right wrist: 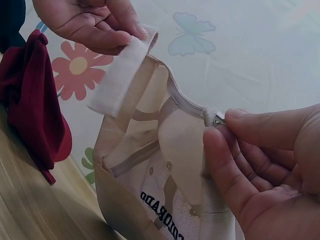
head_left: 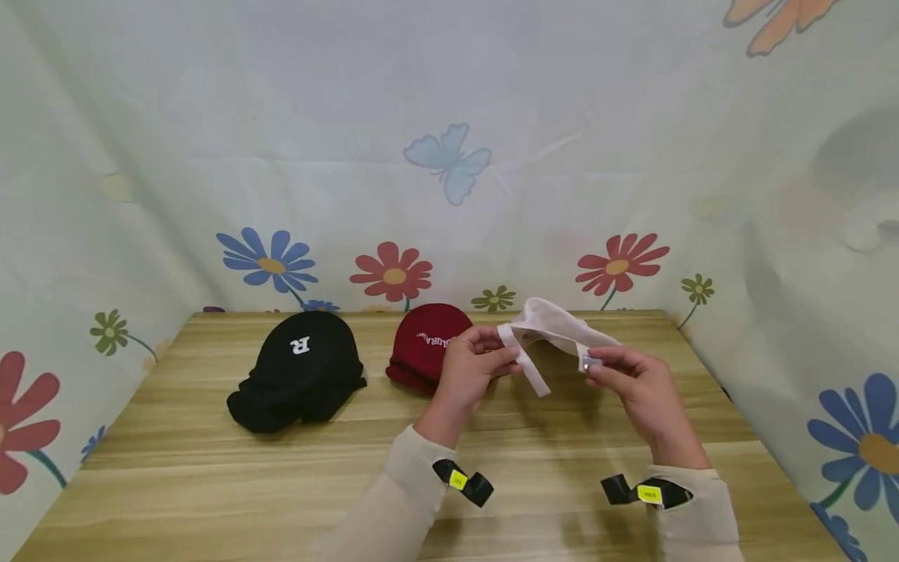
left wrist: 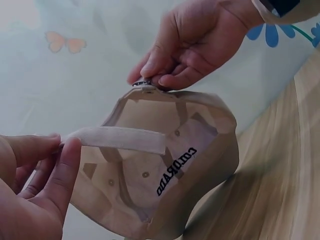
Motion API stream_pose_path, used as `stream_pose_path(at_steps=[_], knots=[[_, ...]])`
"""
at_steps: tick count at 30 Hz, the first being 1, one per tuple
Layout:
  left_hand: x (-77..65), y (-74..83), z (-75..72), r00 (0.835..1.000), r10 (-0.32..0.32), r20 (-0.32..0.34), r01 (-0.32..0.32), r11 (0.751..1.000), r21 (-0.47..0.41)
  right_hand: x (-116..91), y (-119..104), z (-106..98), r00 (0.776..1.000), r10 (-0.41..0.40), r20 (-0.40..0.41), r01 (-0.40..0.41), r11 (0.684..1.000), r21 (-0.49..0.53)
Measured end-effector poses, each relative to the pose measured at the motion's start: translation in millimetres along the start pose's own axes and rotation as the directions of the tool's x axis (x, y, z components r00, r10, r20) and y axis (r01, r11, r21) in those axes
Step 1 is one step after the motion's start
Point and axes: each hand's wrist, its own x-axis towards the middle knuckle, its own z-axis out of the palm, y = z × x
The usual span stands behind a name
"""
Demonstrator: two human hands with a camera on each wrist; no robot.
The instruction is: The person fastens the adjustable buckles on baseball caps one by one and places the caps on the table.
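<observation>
A pale cap is held up above the table between both hands, its inside facing the wrist cameras. Mirrored COLORADO lettering shows through its fabric. My left hand pinches the cap's loose back strap, whose free end hangs past the fingers. With thumb and fingertips, my right hand pinches the small metal buckle on the other side of the back opening. Strap and buckle are apart.
A black cap with a white R lies at the left of the wooden table. Behind my left hand sits a dark red cap. A floral curtain encloses the back and sides.
</observation>
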Motion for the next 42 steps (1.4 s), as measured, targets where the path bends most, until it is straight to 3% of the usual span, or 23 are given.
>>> stream_pose_path(at_steps=[6, 12, 18, 24, 32, 37, 42], knots=[[-3.4, 0.4, 1.9, 0.999, 0.036, 0.022, -0.035, 0.999, -0.041, 0.4, 0.5, 0.3, 1.0, -0.011, 0.024, 0.008, 0.989, 0.146], [-6.2, 1.8, 2.3, 0.998, 0.049, 0.038, -0.05, 0.999, 0.019, -0.3, 2.3, 3.4, 0.997, -0.042, 0.065, 0.024, 0.966, 0.258], [-6.5, 2.5, 1.6, 0.999, 0.047, 0.019, -0.048, 0.996, 0.072, -1.2, 2.3, 4.9, 0.997, -0.026, 0.071, 0.007, 0.965, 0.261], [-5.0, -0.9, 1.1, 0.998, 0.063, 0.023, -0.062, 0.998, -0.017, 0.1, 4.1, 4.5, 0.998, -0.017, 0.064, 0.002, 0.974, 0.226], [-7.1, 2.4, 5.0, 0.99, 0.111, -0.082, -0.12, 0.987, -0.11, 0.6, 5.0, 3.1, 0.998, -0.003, 0.058, -0.008, 0.98, 0.197], [-11.1, 7.9, 7.5, 0.983, 0.135, -0.125, -0.147, 0.985, -0.089, 0.7, 2.5, 4.3, 0.998, 0.003, 0.06, -0.016, 0.979, 0.203], [-13.1, 10.5, 8.8, 0.99, 0.103, -0.091, -0.107, 0.994, -0.039, -0.2, -0.3, 6.2, 0.998, -0.001, 0.065, -0.014, 0.974, 0.225]])
